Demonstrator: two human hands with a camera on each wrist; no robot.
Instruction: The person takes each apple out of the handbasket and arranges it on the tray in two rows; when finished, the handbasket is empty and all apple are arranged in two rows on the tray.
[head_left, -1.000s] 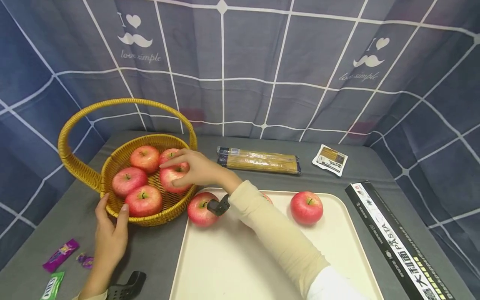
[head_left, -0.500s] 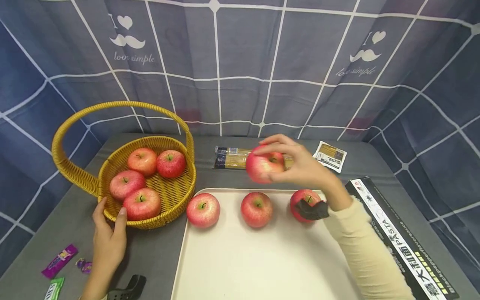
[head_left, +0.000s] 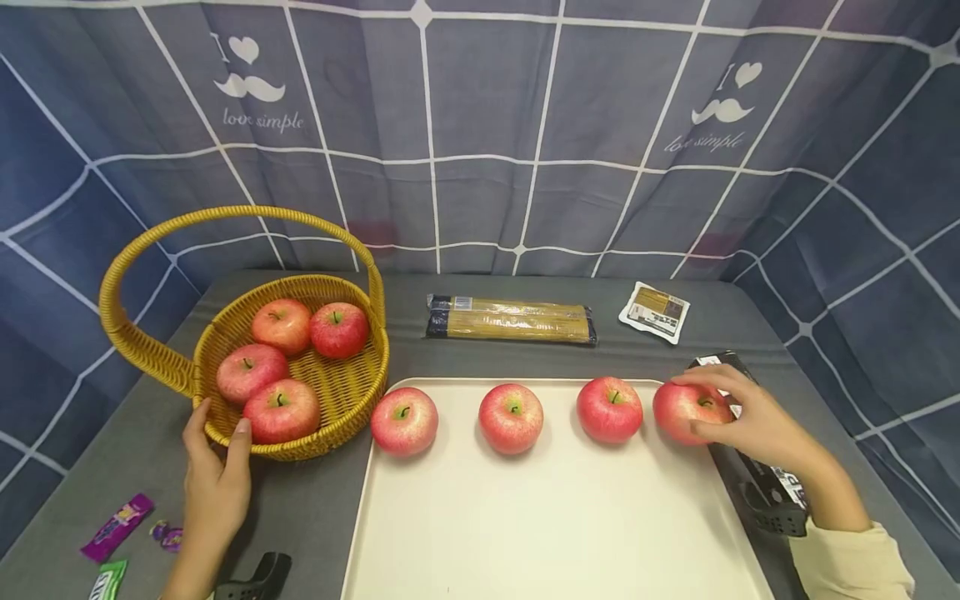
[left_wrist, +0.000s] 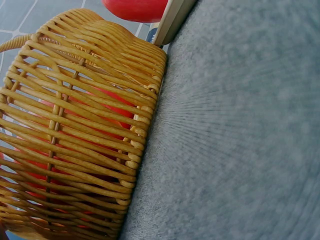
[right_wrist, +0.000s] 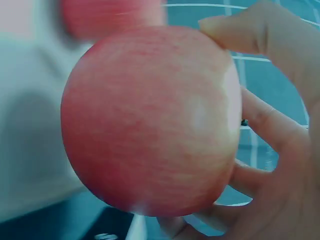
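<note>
My right hand [head_left: 750, 421] grips a red apple [head_left: 690, 412] over the far right corner of a cream tray [head_left: 555, 533]. In the right wrist view the thumb and fingers wrap round that same apple [right_wrist: 150, 122]. Three more apples, with the left one [head_left: 405, 422] at the tray's corner, stand in a row along its far edge. A yellow wicker basket [head_left: 352, 400] to the left holds several apples, such as the front one [head_left: 281, 411]. My left hand [head_left: 217, 483] holds the basket's near rim, thumb on top. The basket's woven side [left_wrist: 75, 135] fills much of the left wrist view.
Behind the tray lie a pack of spaghetti [head_left: 512, 320] and a small white-edged sachet [head_left: 655, 312]. A long black pasta box [head_left: 757, 475] is at the right, partly under my right arm. Small wrapped sweets, including a purple one [head_left: 117, 527], lie front left.
My right hand has lifted an apple out of the basket and carried it rightward to the far right end of the tray's row. My left hand has stayed on the basket rim.
</note>
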